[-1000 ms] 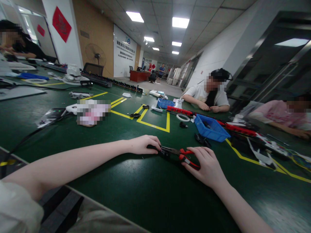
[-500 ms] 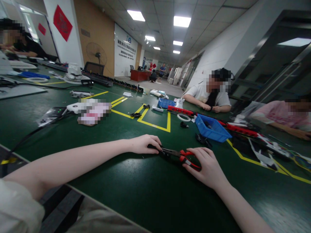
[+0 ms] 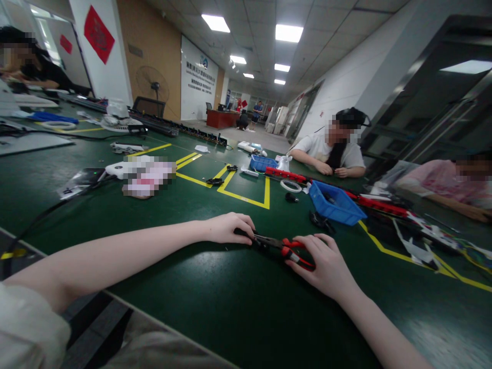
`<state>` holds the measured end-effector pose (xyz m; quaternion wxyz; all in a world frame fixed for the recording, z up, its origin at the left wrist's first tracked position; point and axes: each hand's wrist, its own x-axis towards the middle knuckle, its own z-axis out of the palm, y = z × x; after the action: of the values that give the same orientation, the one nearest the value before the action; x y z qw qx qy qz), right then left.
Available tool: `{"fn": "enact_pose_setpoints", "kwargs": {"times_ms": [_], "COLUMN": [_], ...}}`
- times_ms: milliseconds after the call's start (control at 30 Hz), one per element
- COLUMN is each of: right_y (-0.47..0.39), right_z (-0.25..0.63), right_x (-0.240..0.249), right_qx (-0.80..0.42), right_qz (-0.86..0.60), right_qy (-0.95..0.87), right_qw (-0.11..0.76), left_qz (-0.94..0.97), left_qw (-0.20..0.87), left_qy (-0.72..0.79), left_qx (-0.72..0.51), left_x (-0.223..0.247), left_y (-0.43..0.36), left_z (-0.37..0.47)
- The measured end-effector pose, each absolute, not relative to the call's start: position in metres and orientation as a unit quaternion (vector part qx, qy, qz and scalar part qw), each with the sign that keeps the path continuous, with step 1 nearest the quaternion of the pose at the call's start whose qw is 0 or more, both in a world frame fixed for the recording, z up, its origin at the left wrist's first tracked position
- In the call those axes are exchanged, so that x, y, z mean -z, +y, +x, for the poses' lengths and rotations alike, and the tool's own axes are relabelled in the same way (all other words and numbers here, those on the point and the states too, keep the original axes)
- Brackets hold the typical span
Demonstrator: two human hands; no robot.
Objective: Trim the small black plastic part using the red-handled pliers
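Note:
Red-handled pliers (image 3: 288, 247) are in my right hand (image 3: 325, 264), with fingers and thumb round the handles and the jaws pointing left. The jaws meet a small black part (image 3: 261, 245) low over the green table (image 3: 230, 297). My left hand (image 3: 232, 229) pinches the left end of that black part between thumb and fingers. Much of the part is hidden by the fingers and the jaws, so its shape cannot be made out.
A blue bin (image 3: 336, 204) stands right of centre, with a black coil (image 3: 321, 221) beside it. A phone (image 3: 148, 179) lies at left. Beyond are a smaller blue tray (image 3: 262, 163), a red strip (image 3: 286, 175) and a seated person (image 3: 334, 148).
My right hand and the pliers have shifted slightly to the left. My left hand has hardly moved.

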<state>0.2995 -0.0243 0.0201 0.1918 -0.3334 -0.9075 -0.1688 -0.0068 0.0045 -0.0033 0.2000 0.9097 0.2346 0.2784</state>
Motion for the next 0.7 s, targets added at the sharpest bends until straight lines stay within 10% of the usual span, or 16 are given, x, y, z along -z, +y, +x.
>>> {"fn": "enact_pose_setpoints", "kwargs": {"times_ms": [700], "right_y": [-0.0227], "right_z": [0.3042], "right_x": [-0.0188], "right_qx": [0.108], "right_qz": [-0.354], "right_qy": [-0.912], "right_qw": [0.175], "left_qz": [0.909], "left_qw": [0.221], "left_qy": [0.229], "left_qx": [-0.271], "left_x": [0.0044], "left_y": [0.0060], "left_z": [-0.0078]}}
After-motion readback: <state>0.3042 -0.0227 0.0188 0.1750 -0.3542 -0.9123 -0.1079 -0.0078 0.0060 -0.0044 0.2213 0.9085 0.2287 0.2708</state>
